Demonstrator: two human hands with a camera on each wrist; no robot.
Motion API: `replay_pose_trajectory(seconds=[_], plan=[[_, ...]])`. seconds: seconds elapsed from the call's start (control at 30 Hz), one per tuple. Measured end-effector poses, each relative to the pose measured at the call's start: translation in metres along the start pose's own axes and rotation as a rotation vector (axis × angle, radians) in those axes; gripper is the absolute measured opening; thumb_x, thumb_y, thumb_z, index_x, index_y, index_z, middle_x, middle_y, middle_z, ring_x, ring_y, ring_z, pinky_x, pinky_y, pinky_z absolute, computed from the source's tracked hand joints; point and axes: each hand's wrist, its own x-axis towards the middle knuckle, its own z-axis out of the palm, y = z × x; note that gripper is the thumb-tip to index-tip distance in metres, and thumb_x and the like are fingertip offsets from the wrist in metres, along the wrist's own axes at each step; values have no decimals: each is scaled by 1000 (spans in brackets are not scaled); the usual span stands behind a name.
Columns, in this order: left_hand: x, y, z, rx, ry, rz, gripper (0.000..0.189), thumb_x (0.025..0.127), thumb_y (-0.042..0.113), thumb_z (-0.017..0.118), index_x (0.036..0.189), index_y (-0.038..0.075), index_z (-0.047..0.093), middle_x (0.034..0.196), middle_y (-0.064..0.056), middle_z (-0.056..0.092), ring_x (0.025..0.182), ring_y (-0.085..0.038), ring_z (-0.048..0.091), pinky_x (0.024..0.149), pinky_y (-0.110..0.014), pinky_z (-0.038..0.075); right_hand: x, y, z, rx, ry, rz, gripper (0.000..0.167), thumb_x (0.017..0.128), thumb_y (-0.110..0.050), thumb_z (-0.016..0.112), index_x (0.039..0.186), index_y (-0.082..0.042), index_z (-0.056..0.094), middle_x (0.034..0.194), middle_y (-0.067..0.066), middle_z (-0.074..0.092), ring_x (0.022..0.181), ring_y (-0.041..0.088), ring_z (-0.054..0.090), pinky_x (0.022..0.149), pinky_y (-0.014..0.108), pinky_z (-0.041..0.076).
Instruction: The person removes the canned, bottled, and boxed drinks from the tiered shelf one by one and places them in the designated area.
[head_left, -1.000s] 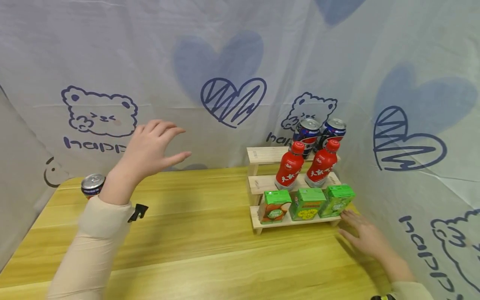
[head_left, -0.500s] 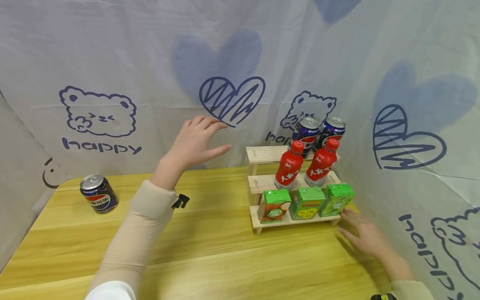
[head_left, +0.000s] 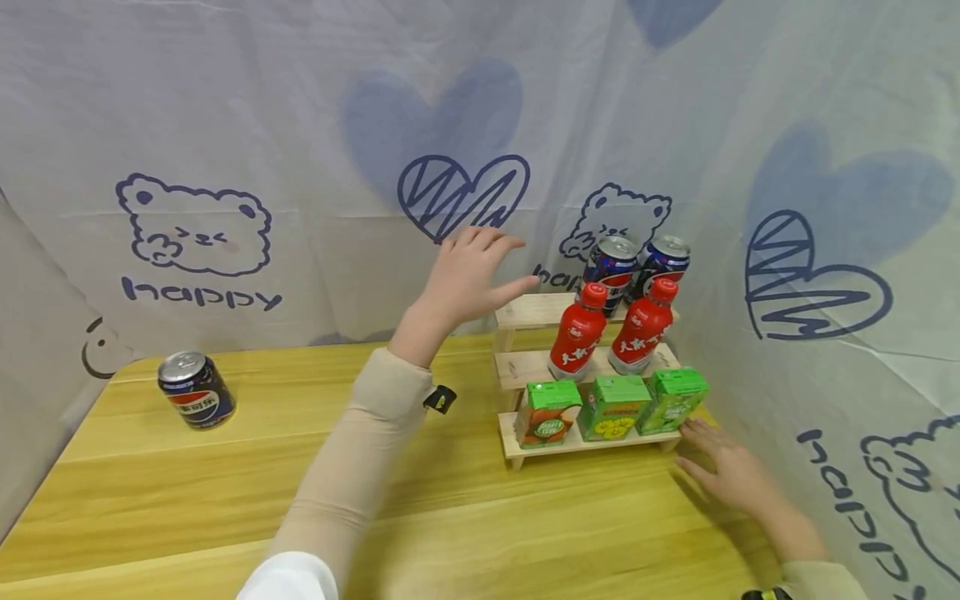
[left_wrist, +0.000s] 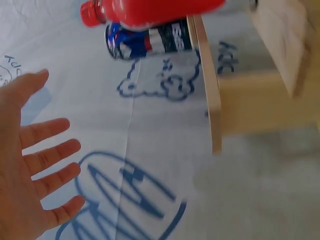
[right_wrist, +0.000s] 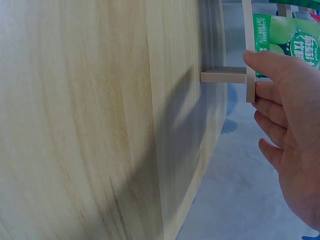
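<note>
My left hand [head_left: 468, 279] hovers beside the top step's left end of a small three-step wooden display rack [head_left: 536, 310]. Its thumb and fingers are spread with nothing between them, as the left wrist view also shows. My right hand [right_wrist: 295, 120] holds the right end of the rack's lowest step, thumb against the board and fingers at its end. Two dark blue Pepsi cans [head_left: 611, 265] stand on the top step, toward the right. Two red bottles [head_left: 577, 333] occupy the middle step. Green juice cartons [head_left: 551, 414] line the bottom one.
Another Pepsi can [head_left: 197, 390] stands upright at the left of the wooden table [head_left: 225, 492]. A white cloth [head_left: 315, 108] printed with hearts and bears hangs behind, and it also covers the right side close to my right arm.
My empty left hand has moved right, from near the lone can on the table to the rack's top step. The right hand stays where it was.
</note>
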Motion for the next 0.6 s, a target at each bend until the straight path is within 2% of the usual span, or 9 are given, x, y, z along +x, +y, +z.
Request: replay_pose_trajectory(seconds=[0.17,0.3,0.43,0.6], plan=[[17,16,16,-63,36,-22,58,92,61,51,137,25,53,139,0,54,129,-24,46,104,-52,38,-1,1,-1,0,-4,8,56,85,-28,72,128,6,58,134,29,54,124,50,49,102,61,37],[32,23,29,-113,36,-64,59,91,63,52,138,26,53,141,0,54,131,-25,45,107,-54,36,0,2,-2,-5,0,11,56,85,-27,72,129,5,58,135,29,54,124,50,49,102,62,37],[46,27,41,-132,4,-119,64,89,67,52,141,28,50,144,2,51,134,-24,43,111,-52,34,1,3,0,0,8,2,55,85,-26,73,128,4,58,134,29,54,124,49,50,102,62,38],[62,34,51,-137,-53,-153,71,86,72,50,143,29,46,148,3,47,138,-23,39,112,-53,32,-1,3,2,5,23,-4,55,84,-25,74,127,5,59,134,30,55,123,50,51,102,61,38]])
